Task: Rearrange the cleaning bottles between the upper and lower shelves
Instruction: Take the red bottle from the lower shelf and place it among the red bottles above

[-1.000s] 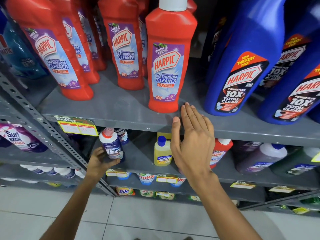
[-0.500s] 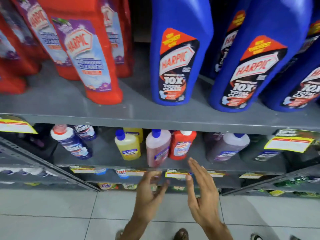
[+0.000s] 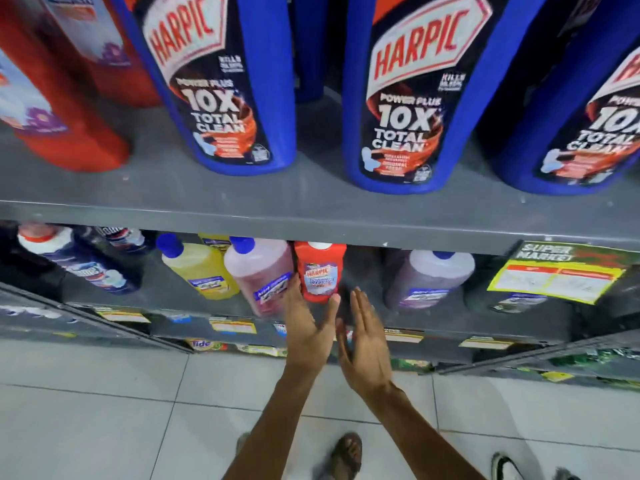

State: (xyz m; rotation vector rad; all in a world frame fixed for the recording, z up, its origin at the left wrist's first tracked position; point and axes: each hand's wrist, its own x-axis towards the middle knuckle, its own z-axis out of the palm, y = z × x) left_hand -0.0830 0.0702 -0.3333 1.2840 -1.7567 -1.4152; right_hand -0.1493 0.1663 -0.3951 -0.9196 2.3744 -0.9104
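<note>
A small red Harpic bottle (image 3: 320,271) stands on the lower shelf (image 3: 166,292), between a pink bottle (image 3: 261,271) and a purple bottle (image 3: 429,278). My left hand (image 3: 308,330) is open just below it, its thumb tip touching the red bottle's base and its fingers lying over the pink bottle's lower edge. My right hand (image 3: 363,344) is open beside it, fingers up, holding nothing. Large blue Harpic bottles (image 3: 221,81) (image 3: 415,91) and red Harpic bottles (image 3: 65,133) stand on the upper shelf (image 3: 311,206).
A yellow bottle (image 3: 197,268) and dark blue Domex bottles (image 3: 86,261) stand further left on the lower shelf. A green price tag (image 3: 561,271) hangs from the upper shelf's edge at right. Tiled floor (image 3: 104,410) and feet lie below.
The view has swung right and closer to the shelves. My left hand let go of the Domex bottle; both open hands came together and rose to the small red Harpic bottle.
</note>
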